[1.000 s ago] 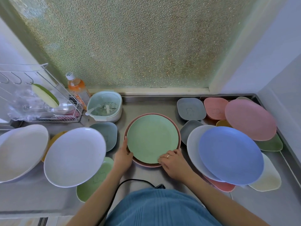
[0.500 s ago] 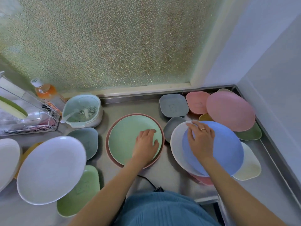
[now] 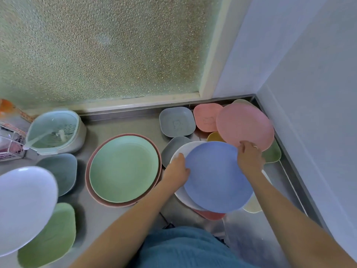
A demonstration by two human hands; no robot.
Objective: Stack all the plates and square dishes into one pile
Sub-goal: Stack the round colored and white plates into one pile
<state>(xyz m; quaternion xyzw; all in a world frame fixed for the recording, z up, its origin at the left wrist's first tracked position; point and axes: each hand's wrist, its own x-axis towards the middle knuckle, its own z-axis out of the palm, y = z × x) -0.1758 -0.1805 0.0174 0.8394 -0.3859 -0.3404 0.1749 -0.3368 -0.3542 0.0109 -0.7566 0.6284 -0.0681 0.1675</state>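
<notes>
A round blue plate [image 3: 216, 178] lies on a white plate [image 3: 181, 149] at the right of the steel counter. My left hand [image 3: 176, 170] grips the blue plate's left rim. Its far right rim is held by my right hand [image 3: 249, 158]. To the left, a green plate [image 3: 123, 168] sits in a brown-pink plate [image 3: 87, 171]. Behind the blue plate are a pink round plate [image 3: 244, 124], a pink square dish [image 3: 205, 117], two grey square dishes [image 3: 176, 121], a yellow dish [image 3: 214, 136] and a green dish [image 3: 273, 153]. A red dish [image 3: 210, 215] and a cream dish [image 3: 252, 206] peek from under the blue plate.
At the left lie a large white plate [image 3: 25, 207], a green square dish [image 3: 48, 238] and a grey-blue square dish [image 3: 60, 171]. A mint lidded container [image 3: 54, 130] and a wire rack [image 3: 9, 147] stand at the back left. The wall and the counter's raised edge [image 3: 289, 167] close the right side.
My left hand left the green plate and went right to the blue plate's left rim. My right hand slid from the blue plate's top to its far right rim. The view turned right.
</notes>
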